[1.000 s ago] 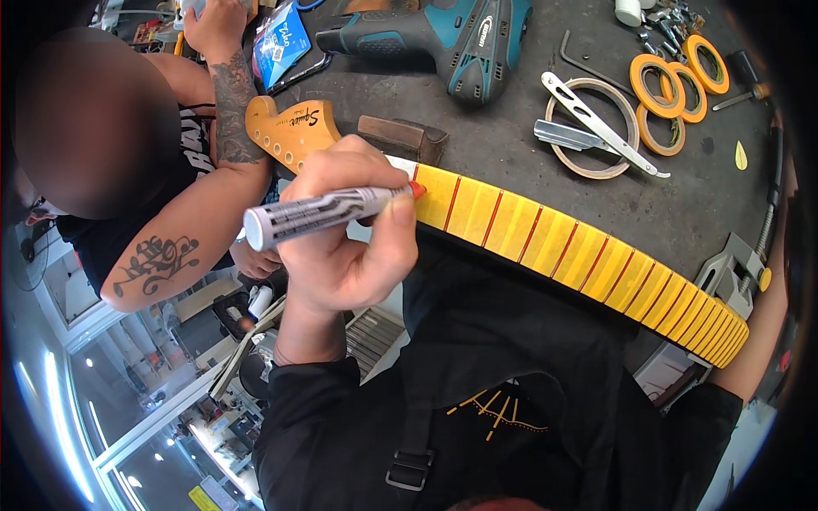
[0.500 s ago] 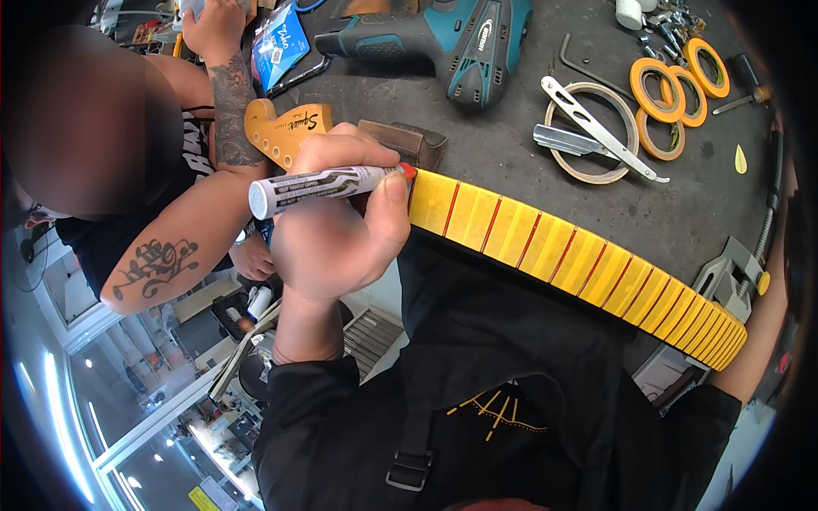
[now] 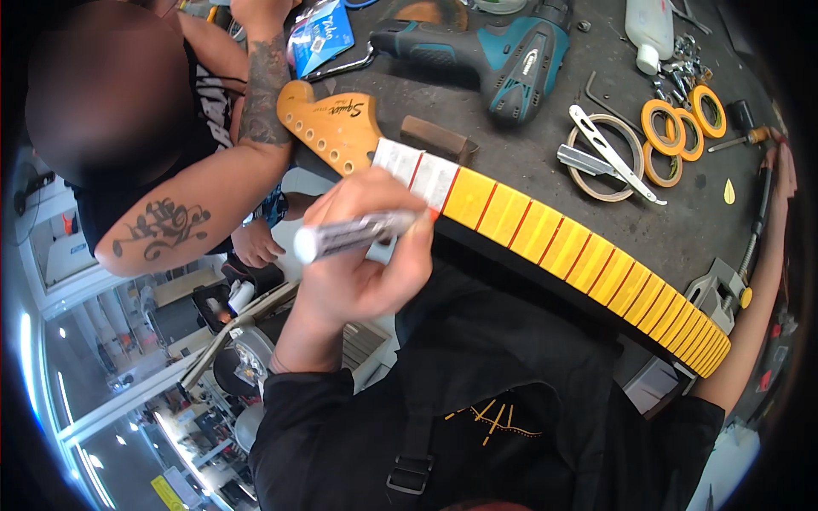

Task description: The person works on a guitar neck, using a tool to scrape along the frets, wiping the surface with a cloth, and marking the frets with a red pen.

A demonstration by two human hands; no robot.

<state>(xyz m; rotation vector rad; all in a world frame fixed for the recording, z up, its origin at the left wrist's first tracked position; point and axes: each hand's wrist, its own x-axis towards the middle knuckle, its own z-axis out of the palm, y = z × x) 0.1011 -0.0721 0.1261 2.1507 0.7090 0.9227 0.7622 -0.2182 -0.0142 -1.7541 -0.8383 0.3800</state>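
A guitar neck with a light wood headstock lies slanting across the bench's near edge. Yellow tape covers most of its fingerboard between red fret lines, and white tape covers the part nearest the headstock. My left hand is closed round a white-barrelled marker. Its red tip meets the near edge of the fingerboard, where white tape gives way to yellow; motion blurs it. At the far right rim shows my right hand, close to a screwdriver; its fingers are too dim to read.
Behind the neck lie a teal cordless drill, a wooden block, several yellow tape rolls and a straight razor on a tape ring. A metal clamp stands right. A co-worker's tattooed arm rests beside the headstock.
The marker tip has moved from the far edge of the fingerboard to its near edge, uncovering the white tape. The view has shifted, and my right hand has come into sight.
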